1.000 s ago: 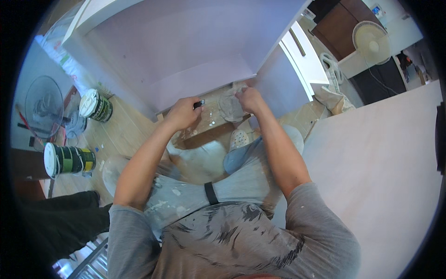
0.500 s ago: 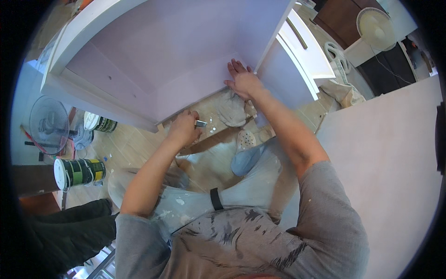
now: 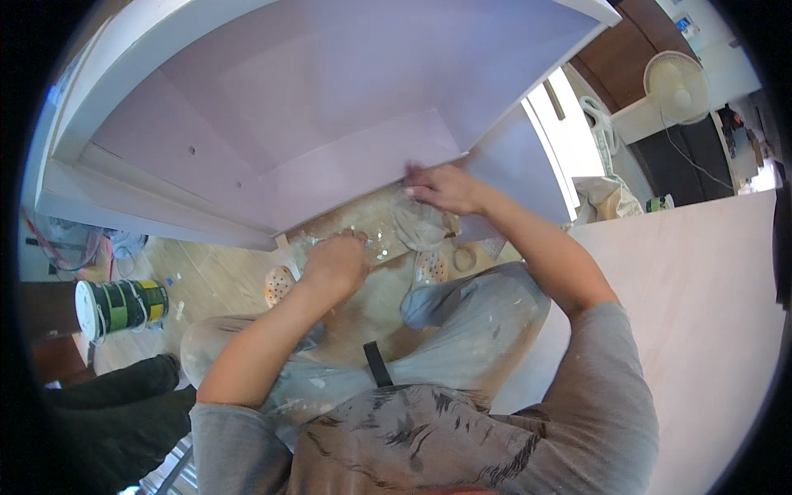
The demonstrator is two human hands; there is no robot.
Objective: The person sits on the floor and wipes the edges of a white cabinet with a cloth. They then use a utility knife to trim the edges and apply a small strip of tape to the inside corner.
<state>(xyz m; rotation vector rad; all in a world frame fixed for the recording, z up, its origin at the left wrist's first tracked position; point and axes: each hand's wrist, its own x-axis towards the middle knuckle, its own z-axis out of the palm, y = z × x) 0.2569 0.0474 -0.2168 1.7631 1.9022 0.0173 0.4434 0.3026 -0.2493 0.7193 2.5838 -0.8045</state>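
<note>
My left hand [image 3: 337,262] is closed, knuckles up, over the dusty wooden strip in front of the cabinet; what it grips is hidden under the fingers. Close to the front lower edge of the white cabinet [image 3: 346,157] is my right hand [image 3: 450,190], thumb and blurred fingers apart, with nothing visible in it. Just below that hand lies a crumpled grey cloth [image 3: 417,224]. Small white flakes [image 3: 379,243] are scattered between the cloth and my left hand. The cabinet's pale lilac inside stands open toward me.
My perforated shoes [image 3: 431,266] and dusty trousers are below the cabinet. A tape-like ring [image 3: 464,259] lies near my right knee. A green paint bucket [image 3: 124,307] stands left, near another person's dark trouser legs [image 3: 124,404]. A pale panel [image 3: 685,330] fills the right; a fan [image 3: 676,87] is behind.
My right hand has drawn back from inside the cabinet to its front edge. My left hand has moved lower and turned, hiding the small metal-tipped tool it held. The view has shifted.
</note>
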